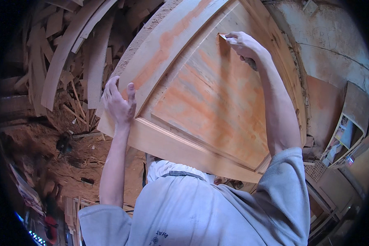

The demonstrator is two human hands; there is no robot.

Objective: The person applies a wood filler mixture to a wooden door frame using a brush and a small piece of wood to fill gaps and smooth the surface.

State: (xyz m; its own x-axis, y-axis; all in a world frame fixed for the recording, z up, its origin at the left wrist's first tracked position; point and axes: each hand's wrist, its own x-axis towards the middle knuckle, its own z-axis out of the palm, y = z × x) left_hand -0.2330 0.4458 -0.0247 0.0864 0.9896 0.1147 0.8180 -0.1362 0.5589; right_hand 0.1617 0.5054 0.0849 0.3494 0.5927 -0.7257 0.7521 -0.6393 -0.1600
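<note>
A large wooden door (168, 143) with a raised inner panel stands tilted in front of me, orange-brown smears across its panel and left frame. High on the panel, my right hand (244, 45) is closed around a putty knife (222, 37); its blade meets the wood near the panel's upper left edge. Part of the grip is hidden in my palm, and a dark end shows below it. My left hand (121, 104) holds the door's left edge, thumb on the face side and fingers over the rim.
Curved wooden boards (71, 53) and offcuts lean in a heap at the left. Sawdust and scraps cover the brown floor (69, 164). To the right stand a pale wall (332, 45) and a small open shelf (344, 131) with things inside.
</note>
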